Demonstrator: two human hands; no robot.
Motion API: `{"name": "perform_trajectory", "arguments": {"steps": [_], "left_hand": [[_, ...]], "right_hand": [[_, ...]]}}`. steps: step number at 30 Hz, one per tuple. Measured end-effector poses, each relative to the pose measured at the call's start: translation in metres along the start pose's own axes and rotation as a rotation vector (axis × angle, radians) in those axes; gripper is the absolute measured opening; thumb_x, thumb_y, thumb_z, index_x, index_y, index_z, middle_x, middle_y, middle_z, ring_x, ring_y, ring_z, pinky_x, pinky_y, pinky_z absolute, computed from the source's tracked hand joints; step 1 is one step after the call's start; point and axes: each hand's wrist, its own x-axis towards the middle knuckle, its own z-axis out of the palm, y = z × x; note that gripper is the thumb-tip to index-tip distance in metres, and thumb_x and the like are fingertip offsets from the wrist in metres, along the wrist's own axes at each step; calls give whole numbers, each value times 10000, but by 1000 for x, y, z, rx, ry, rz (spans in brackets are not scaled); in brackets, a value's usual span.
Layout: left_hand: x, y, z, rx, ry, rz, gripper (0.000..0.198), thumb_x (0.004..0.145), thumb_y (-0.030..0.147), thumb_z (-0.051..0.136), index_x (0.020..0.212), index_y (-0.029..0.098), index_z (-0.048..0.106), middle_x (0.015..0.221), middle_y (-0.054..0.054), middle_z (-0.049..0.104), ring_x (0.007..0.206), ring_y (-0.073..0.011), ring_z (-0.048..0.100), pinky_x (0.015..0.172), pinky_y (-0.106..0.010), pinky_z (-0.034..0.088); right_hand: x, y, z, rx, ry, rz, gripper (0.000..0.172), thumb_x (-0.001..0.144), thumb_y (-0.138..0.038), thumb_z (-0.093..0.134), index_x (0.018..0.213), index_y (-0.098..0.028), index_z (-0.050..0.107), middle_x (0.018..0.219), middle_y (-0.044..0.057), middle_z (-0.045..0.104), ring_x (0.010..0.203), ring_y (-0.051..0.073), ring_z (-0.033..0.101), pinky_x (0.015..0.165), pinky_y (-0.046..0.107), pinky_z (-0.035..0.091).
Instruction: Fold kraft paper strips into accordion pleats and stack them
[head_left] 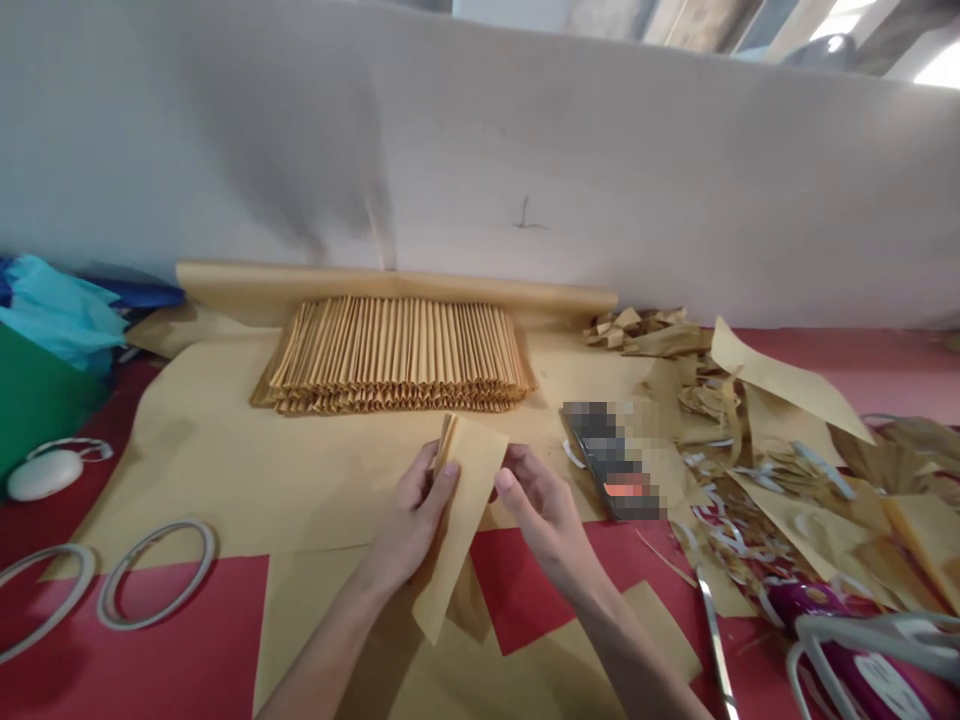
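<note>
My left hand grips a folded piece of brown paper near its left edge, with the thumb lying on top. Several layered pleats show at the paper's upper left, and its lower end hangs toward me. At the paper's right edge is my right hand, closed, its thumb and curled fingers at that edge; the fingertips are partly hidden. Beyond both hands stands a long row of pleated brown paper pieces, packed side by side on a brown paper sheet.
Behind the row lies a paper roll against a pale wall. A phone, partly blurred, paper scraps and a metal blade-like tool are on the right. Tape-like rings and a white round object lie left.
</note>
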Motion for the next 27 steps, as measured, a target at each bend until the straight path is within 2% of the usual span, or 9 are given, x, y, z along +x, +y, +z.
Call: {"name": "perform_trajectory", "arguments": {"steps": [4, 9, 12, 16, 21, 27], "left_hand": [[-4, 3, 4, 53, -68, 37, 403, 948, 502, 554, 1222, 230, 669, 1162, -58, 701, 1048, -241, 627, 927, -283, 478], [-6, -1, 6, 153, -66, 64, 326, 972, 457, 524, 1049, 202, 713, 912, -31, 688, 888, -209, 591, 823, -254, 456], [-7, -5, 7, 73, -79, 31, 298, 970, 442, 540, 1025, 203, 708, 857, -16, 661, 827, -188, 573, 764, -241, 450], [-8, -7, 9, -49, -83, -52, 358, 956, 509, 552, 1087, 208, 697, 897, -24, 677, 815, -190, 589, 727, -242, 464], [-10, -7, 10, 38, -49, -40, 401, 938, 548, 564, 1005, 190, 731, 862, -32, 691, 801, -195, 594, 713, -240, 466], [-11, -7, 10, -36, -132, -63, 371, 929, 521, 600, 1070, 199, 718, 841, -21, 685, 770, -182, 608, 703, -246, 473]], "right_hand": [[3, 9, 3, 132, 63, 102, 369, 877, -572, 655, 949, -212, 622, 909, 58, 698, 856, 221, 649, 758, 318, 533], [4, 17, 1, 127, 96, 113, 369, 828, -553, 715, 840, -196, 620, 786, 30, 664, 753, 199, 619, 680, 295, 514], [4, 16, 2, 117, 78, 102, 339, 840, -518, 703, 842, -187, 631, 772, 23, 644, 736, 185, 602, 667, 279, 504], [5, 15, 3, 81, 95, 96, 341, 815, -490, 720, 734, -188, 585, 691, -12, 546, 630, 140, 521, 564, 235, 442], [4, 13, 2, 120, 90, 114, 336, 821, -495, 724, 935, -196, 620, 784, 2, 625, 694, 163, 575, 637, 255, 479], [3, 16, 0, 45, 78, 117, 343, 866, -526, 679, 863, -185, 641, 726, -1, 600, 627, 148, 529, 557, 245, 422]]}}
